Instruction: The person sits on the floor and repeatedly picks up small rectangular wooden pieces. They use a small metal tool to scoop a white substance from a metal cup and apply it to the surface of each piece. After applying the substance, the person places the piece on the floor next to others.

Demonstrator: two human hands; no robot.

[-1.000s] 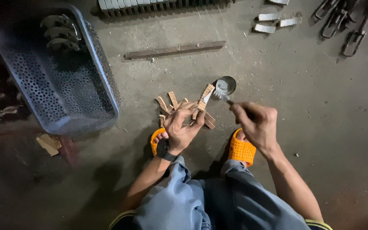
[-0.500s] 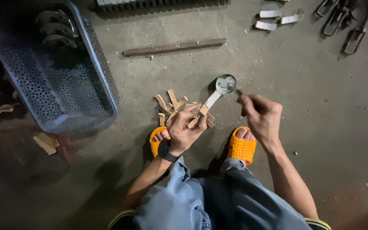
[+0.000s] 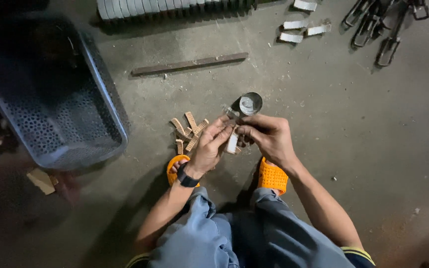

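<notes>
I squat on a concrete floor in orange sandals. My left hand (image 3: 210,147) holds a small pale curved pad (image 3: 232,142) upright between thumb and fingers. My right hand (image 3: 269,135) is pinched against the same pad from the right, its fingers closed on something thin that I cannot make out. Just beyond both hands stands a small round tin (image 3: 250,103) holding pale liquid. Several tan pads (image 3: 188,130) lie in a loose pile on the floor, left of my left hand.
A blue perforated plastic basket (image 3: 100,79) stands at the left. A long flat metal bar (image 3: 189,64) lies beyond the pile. Small metal pieces (image 3: 299,30) and dark metal clamps (image 3: 378,30) lie at the top right. A row of grey curved parts (image 3: 150,7) lines the top edge.
My right hand came in from the right and met my left hand at the pad. The left hand turned the pad more upright. The view shifted, and the basket now sits further left.
</notes>
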